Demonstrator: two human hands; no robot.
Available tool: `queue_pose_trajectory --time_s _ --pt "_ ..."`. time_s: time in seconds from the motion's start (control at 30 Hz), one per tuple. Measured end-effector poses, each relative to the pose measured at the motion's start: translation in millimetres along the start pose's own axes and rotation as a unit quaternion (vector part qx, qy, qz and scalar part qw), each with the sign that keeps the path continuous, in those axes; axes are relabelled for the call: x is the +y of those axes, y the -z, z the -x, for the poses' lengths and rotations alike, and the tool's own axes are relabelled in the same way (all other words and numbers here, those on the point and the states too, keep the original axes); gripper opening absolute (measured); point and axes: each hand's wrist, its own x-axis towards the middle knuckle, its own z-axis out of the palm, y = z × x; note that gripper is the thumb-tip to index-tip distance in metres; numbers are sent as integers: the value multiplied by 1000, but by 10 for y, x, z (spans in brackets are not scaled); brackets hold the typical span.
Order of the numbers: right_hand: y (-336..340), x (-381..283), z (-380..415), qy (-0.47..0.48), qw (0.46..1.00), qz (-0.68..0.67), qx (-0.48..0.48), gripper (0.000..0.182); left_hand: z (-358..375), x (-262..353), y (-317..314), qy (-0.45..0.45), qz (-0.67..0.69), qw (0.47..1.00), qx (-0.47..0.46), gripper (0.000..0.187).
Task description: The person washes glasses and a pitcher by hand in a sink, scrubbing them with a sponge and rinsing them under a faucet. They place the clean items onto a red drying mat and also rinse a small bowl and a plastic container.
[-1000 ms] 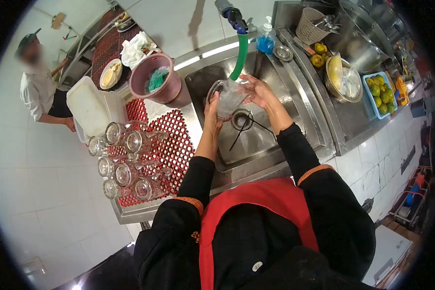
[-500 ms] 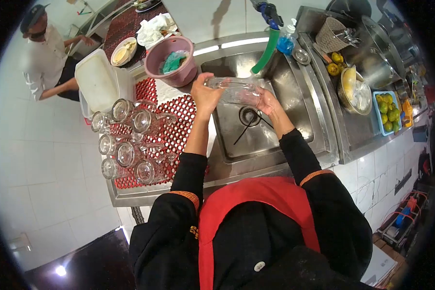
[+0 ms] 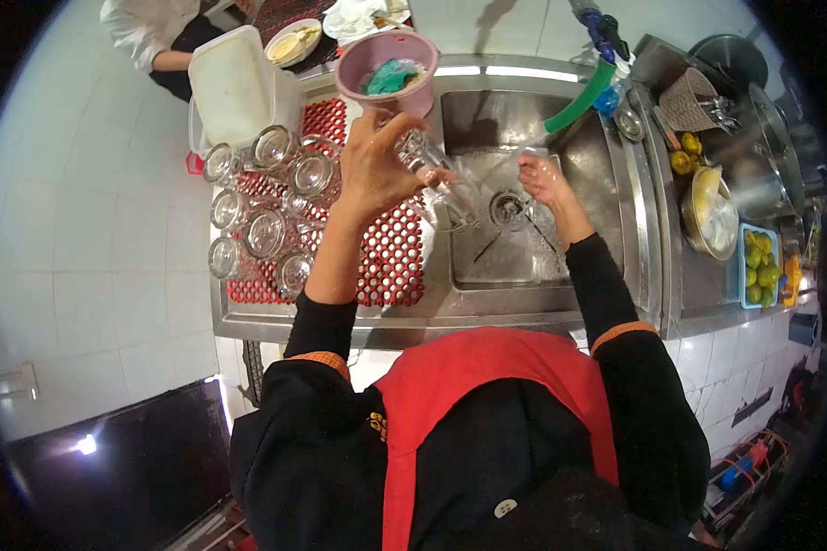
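A clear glass mug [image 3: 446, 195] is tilted over the left side of the steel sink [image 3: 579, 266]. My left hand [image 3: 377, 165] grips it, thumb and fingers round its upper end. Over the sink, beside the green hose [image 3: 581, 96], my right hand [image 3: 544, 180] is loosely curled with its fingers slightly apart and no object in it. Wet streaks show around this hand and the drain [image 3: 508, 209]. To the left, several upturned glass mugs [image 3: 266, 232] stand on a red perforated mat [image 3: 390, 262].
A pink bucket [image 3: 349, 78] with a green cloth [image 3: 393, 77] stands behind my left hand. Plastic containers [image 3: 234, 87] sit at the back left, near another person [image 3: 156, 37]. On the right counter are a metal bowl [image 3: 721, 241] and a blue tray [image 3: 746, 292] of green fruit.
My right hand has let go of the glass mug and moved apart from it. My left hand has tilted the mug downward. The view has shifted, and the other person is now partly cut off.
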Motion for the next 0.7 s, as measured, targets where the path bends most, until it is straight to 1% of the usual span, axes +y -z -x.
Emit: queue_pose_trajectory --time_s 0.03,0.07,0.1,0.17,0.2,0.23,0.3,0.33,0.37,0.4,0.43,0.47,0.5,0.53,0.57,0.6,0.63,0.7 --pt "6 -98 -4 22 999 37 32 11 61 -22 70 4 -4 1000 1 50" --pt "-28 -183 -10 45 994 74 65 13 115 -42 135 6 -27 999 -19 49" --pt "-118 -243 -15 44 994 73 63 13 169 -56 198 7 -48 998 -40 49" --pt "-272 -381 -22 83 984 113 110 15 273 -82 313 -2 -52 997 -51 49" --pt "-310 -465 1 86 976 162 116 16 327 -115 342 12 -77 994 -72 50" --pt "-341 -527 42 91 975 160 121 16 374 -153 359 23 -102 990 -93 51" --pt "-579 -680 224 67 950 280 118 18 477 -208 377 3 -112 991 -78 54" --pt "-602 -748 347 103 942 302 102 16 514 -205 388 9 -121 990 -78 54" --pt "-610 -856 427 111 940 301 114 16 550 -201 387 15 -130 988 -76 54" --pt "-604 -1003 475 128 902 389 133 15 583 -212 377 3 -120 990 -75 54" --pt "-578 -1163 509 142 856 474 152 13 610 -228 362 7 -144 986 -85 59" --pt "-418 -1331 479 197 805 525 193 11 623 -215 340 13 -169 981 -94 65" --pt "-564 -1400 645 203 802 524 205 11 619 -176 324 1 -162 982 -93 65" --pt "-722 -1492 804 320 807 444 219 11 615 -135 317 19 -182 977 -114 72" --pt "-987 -1558 994 433 795 358 227 12 615 -98 313 36 -203 969 -134 79" --pt "-1251 -1595 1196 469 793 338 192 13 611 -94 328 58 -195 964 -173 88" --pt "-1484 -1610 1373 503 788 318 156 14 602 -46 350 45 -190 966 -172 88" --pt "-1741 -1627 1570 525 723 436 102 14 595 62 413 105 -197 953 -205 90"
